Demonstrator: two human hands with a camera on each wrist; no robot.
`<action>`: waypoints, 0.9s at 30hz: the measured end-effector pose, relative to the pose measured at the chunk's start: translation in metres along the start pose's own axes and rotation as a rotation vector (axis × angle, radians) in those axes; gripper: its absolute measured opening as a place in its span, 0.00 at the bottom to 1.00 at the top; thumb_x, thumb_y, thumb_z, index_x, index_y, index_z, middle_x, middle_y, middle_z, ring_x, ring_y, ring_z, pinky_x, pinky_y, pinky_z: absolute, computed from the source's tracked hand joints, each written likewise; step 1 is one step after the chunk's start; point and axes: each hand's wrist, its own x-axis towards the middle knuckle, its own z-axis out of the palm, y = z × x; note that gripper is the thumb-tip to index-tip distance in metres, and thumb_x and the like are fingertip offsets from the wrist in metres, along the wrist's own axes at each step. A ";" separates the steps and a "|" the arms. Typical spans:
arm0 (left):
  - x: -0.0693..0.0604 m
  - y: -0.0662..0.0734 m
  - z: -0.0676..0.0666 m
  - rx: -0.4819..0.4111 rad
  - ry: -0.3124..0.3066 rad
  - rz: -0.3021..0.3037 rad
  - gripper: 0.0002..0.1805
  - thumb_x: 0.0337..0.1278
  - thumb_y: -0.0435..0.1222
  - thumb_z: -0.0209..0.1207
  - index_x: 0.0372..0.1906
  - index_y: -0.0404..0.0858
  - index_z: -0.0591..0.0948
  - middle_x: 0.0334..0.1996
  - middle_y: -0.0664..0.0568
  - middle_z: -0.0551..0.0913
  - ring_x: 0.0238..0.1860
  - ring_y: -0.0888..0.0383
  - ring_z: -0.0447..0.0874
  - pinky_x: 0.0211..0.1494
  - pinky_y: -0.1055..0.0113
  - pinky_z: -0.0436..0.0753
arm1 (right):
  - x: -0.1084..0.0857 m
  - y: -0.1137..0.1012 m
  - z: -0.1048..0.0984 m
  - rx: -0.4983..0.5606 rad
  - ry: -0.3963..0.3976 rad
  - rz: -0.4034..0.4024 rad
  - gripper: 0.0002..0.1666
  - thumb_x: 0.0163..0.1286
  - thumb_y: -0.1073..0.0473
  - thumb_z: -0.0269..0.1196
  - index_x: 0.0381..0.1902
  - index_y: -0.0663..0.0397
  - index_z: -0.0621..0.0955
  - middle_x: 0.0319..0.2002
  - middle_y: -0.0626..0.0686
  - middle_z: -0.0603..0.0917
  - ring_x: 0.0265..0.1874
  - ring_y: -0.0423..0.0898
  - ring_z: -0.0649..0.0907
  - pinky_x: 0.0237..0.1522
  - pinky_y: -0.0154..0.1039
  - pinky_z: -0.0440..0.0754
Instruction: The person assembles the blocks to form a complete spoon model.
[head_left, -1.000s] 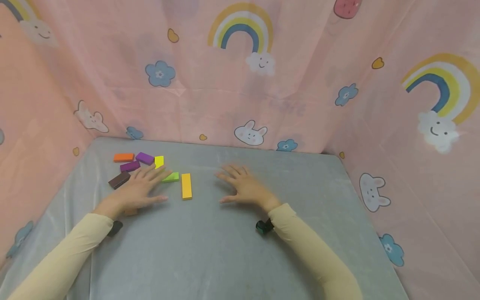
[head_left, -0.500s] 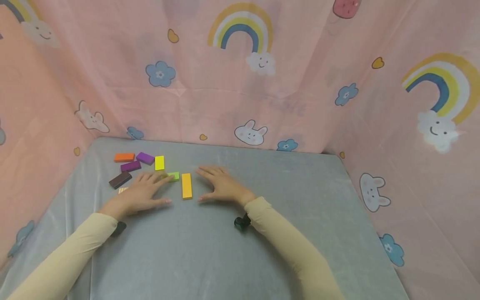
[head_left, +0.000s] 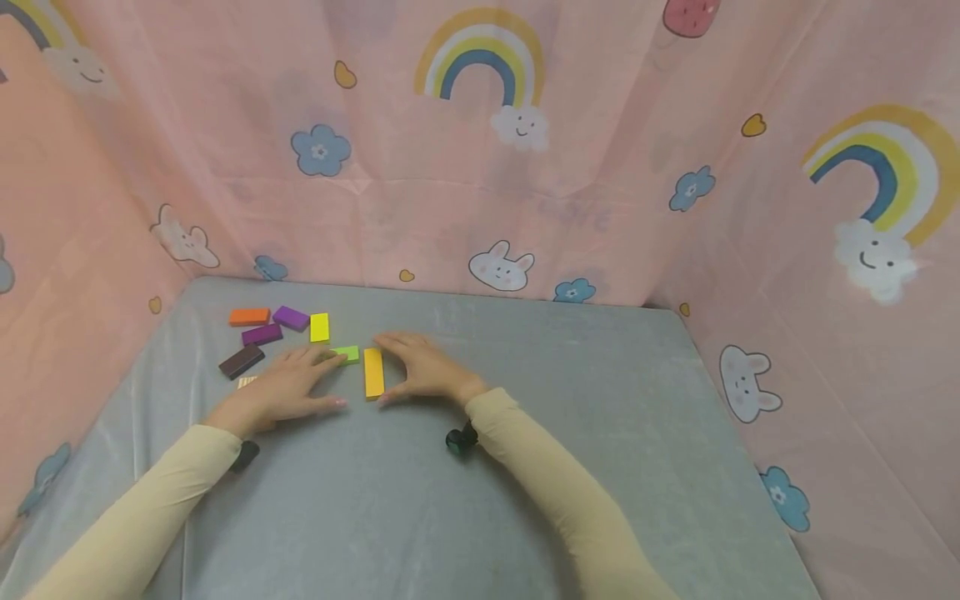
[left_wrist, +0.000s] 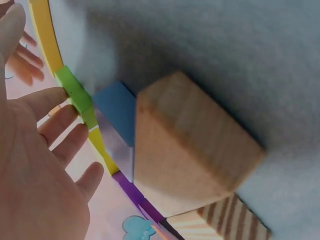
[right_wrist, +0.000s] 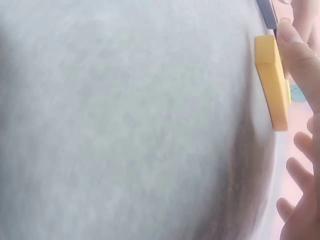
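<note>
My left hand (head_left: 288,387) hovers low over the blocks at the left, its index fingertip at a light green block (head_left: 347,355); contact is hard to tell. The left wrist view has its fingers spread beside the green block, with a plain wooden block (left_wrist: 195,145), a blue block (left_wrist: 117,110) and a brown-striped block (left_wrist: 232,220) nearby. My right hand (head_left: 431,371) stands just right of a yellow-orange block (head_left: 373,374). Its index finger and thumb are near the block's far and near ends, not visibly gripping it. In the right wrist view, the thumb lies beside this block (right_wrist: 271,82).
Behind the left hand lie an orange block (head_left: 249,317), two purple blocks (head_left: 291,318), a yellow block (head_left: 319,327) and a dark brown block (head_left: 242,362). The grey cloth-covered table (head_left: 480,500) meets pink patterned curtains (head_left: 600,167) at the back and sides.
My right hand has moved left across the table to the yellow-orange block, its fingers drawing closer together. The left hand has shifted slightly right and nearer, baring the yellow block. The blocks stay put.
</note>
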 end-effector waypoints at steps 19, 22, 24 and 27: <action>0.003 0.003 -0.006 -0.015 -0.002 -0.001 0.42 0.57 0.60 0.61 0.70 0.40 0.71 0.63 0.42 0.73 0.62 0.42 0.73 0.66 0.38 0.73 | 0.008 -0.010 0.009 -0.004 -0.016 0.019 0.62 0.49 0.27 0.71 0.77 0.41 0.60 0.75 0.45 0.66 0.76 0.45 0.64 0.79 0.50 0.57; 0.003 0.003 -0.005 -0.014 -0.006 -0.010 0.42 0.57 0.61 0.61 0.70 0.40 0.71 0.64 0.42 0.73 0.63 0.42 0.73 0.66 0.38 0.73 | 0.008 -0.010 0.009 -0.008 -0.011 0.020 0.62 0.50 0.27 0.71 0.77 0.40 0.60 0.75 0.45 0.66 0.76 0.45 0.64 0.79 0.50 0.57; 0.003 0.003 -0.005 -0.014 -0.006 -0.011 0.42 0.57 0.61 0.61 0.70 0.40 0.71 0.64 0.42 0.73 0.63 0.42 0.73 0.66 0.38 0.73 | 0.008 -0.010 0.009 -0.009 -0.008 0.020 0.61 0.50 0.27 0.71 0.77 0.40 0.61 0.75 0.44 0.66 0.76 0.45 0.64 0.79 0.50 0.57; 0.004 0.002 -0.005 -0.012 -0.002 -0.008 0.42 0.57 0.61 0.61 0.70 0.40 0.71 0.64 0.42 0.73 0.62 0.42 0.73 0.66 0.39 0.74 | 0.008 -0.010 0.010 -0.011 -0.003 0.022 0.61 0.50 0.27 0.70 0.77 0.40 0.61 0.75 0.44 0.67 0.75 0.45 0.65 0.79 0.50 0.58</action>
